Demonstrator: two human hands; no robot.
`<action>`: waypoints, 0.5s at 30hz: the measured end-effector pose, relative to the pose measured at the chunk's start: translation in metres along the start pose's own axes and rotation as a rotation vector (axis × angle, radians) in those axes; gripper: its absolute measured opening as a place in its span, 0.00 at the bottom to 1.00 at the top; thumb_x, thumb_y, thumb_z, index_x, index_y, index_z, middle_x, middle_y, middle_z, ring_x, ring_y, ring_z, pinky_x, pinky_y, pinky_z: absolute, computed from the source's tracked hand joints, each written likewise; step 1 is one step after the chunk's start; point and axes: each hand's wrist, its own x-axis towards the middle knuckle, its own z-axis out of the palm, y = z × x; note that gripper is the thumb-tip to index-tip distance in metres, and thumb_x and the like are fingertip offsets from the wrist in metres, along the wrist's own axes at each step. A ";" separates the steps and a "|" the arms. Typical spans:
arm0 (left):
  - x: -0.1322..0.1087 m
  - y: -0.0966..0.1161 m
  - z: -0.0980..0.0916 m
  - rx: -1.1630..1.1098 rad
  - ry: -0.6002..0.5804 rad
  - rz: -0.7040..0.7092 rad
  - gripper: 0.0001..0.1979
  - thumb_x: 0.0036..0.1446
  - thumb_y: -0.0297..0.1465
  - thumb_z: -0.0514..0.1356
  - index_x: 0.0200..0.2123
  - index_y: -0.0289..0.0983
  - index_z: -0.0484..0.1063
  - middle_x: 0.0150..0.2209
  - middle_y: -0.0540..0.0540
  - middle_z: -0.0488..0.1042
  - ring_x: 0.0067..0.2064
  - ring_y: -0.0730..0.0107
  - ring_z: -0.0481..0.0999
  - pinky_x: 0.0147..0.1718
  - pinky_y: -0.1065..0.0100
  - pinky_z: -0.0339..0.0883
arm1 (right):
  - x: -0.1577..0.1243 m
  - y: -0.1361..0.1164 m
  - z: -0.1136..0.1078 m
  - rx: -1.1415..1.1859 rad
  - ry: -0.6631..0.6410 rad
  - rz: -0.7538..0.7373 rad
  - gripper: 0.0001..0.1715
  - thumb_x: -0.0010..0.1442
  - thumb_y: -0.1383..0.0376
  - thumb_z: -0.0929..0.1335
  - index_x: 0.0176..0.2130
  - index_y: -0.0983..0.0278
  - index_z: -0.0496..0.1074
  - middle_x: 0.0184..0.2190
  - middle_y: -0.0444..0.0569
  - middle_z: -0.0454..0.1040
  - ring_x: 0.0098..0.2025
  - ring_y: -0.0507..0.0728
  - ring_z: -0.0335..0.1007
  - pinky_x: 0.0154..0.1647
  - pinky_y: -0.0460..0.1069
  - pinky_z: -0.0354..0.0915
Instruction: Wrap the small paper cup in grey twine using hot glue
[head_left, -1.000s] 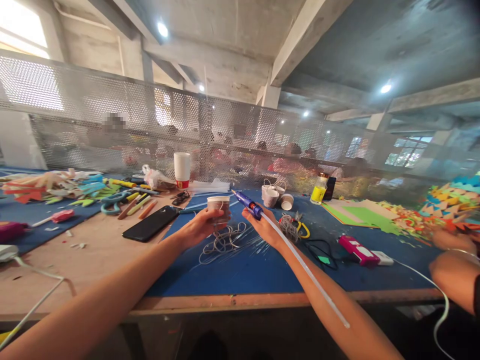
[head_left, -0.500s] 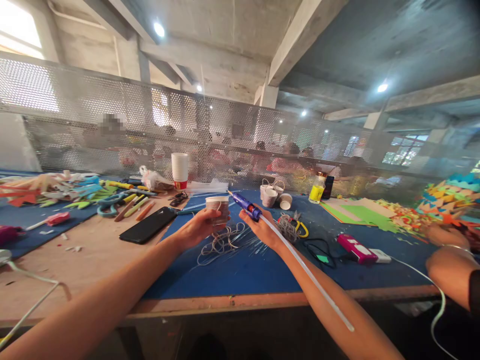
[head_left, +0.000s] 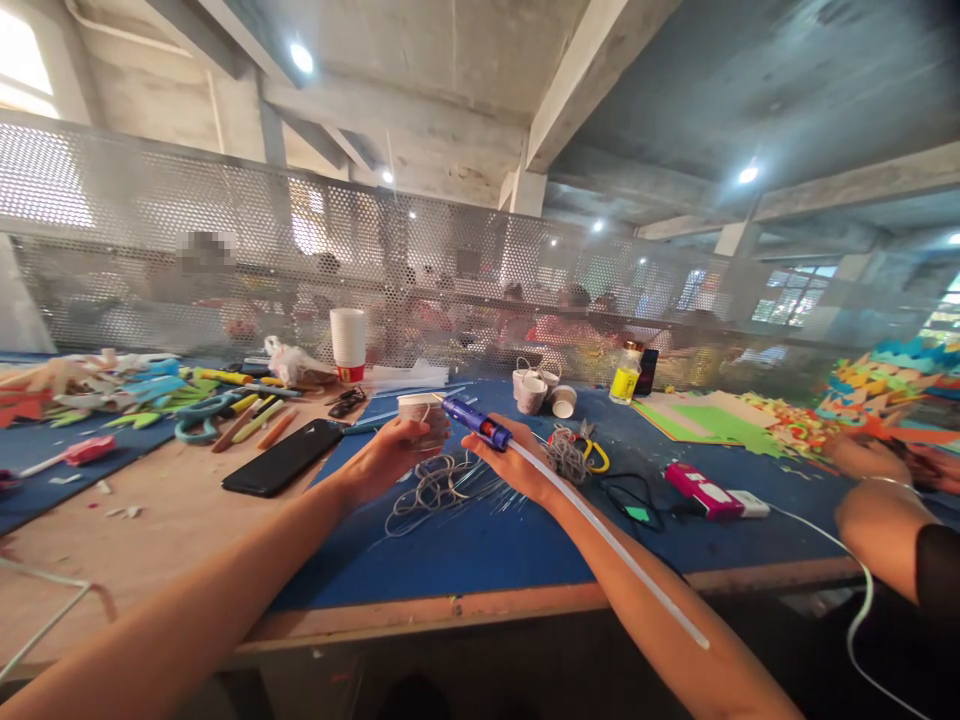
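My left hand (head_left: 388, 456) is closed around a small paper cup (head_left: 424, 420) wrapped in grey-brown cord, held upright over the blue mat. In my right hand (head_left: 517, 462) is a blue hot glue gun (head_left: 477, 424), its nozzle pointing left at the cup's upper right side. A long clear glue stick (head_left: 607, 540) sticks out of the gun's back and runs along my right forearm. Loose grey cord (head_left: 435, 492) lies on the mat below the cup. Another cord bundle (head_left: 568, 455) rests beside yellow-handled scissors (head_left: 596, 455), right of my right hand.
Small cord-covered cups (head_left: 531, 392) stand behind my hands. A black phone (head_left: 282, 458) lies to the left, near a stack of paper cups (head_left: 348, 345). At right are a pink power device (head_left: 703, 490), a yellow-labelled bottle (head_left: 624, 376) and a co-worker's hands (head_left: 874, 470) by cut paper.
The glue gun's nozzle has come down from just above the cup's rim level to the cup's upper right side. The whole view has shifted slightly, moving things left.
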 end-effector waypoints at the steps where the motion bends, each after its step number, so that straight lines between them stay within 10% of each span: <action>1: 0.000 0.000 0.001 0.002 0.015 0.006 0.15 0.52 0.28 0.65 0.45 0.37 0.80 0.44 0.41 0.82 0.45 0.59 0.80 0.47 0.62 0.71 | 0.000 -0.001 0.000 -0.008 -0.006 -0.008 0.21 0.64 0.48 0.69 0.31 0.62 0.69 0.25 0.41 0.68 0.27 0.51 0.60 0.30 0.45 0.59; 15: 0.008 -0.005 -0.002 0.020 -0.012 0.094 0.15 0.49 0.28 0.67 0.43 0.35 0.79 0.38 0.44 0.81 0.41 0.63 0.79 0.44 0.64 0.70 | 0.000 -0.003 0.001 -0.056 -0.018 -0.032 0.25 0.64 0.45 0.68 0.30 0.62 0.66 0.25 0.42 0.65 0.28 0.51 0.58 0.29 0.45 0.56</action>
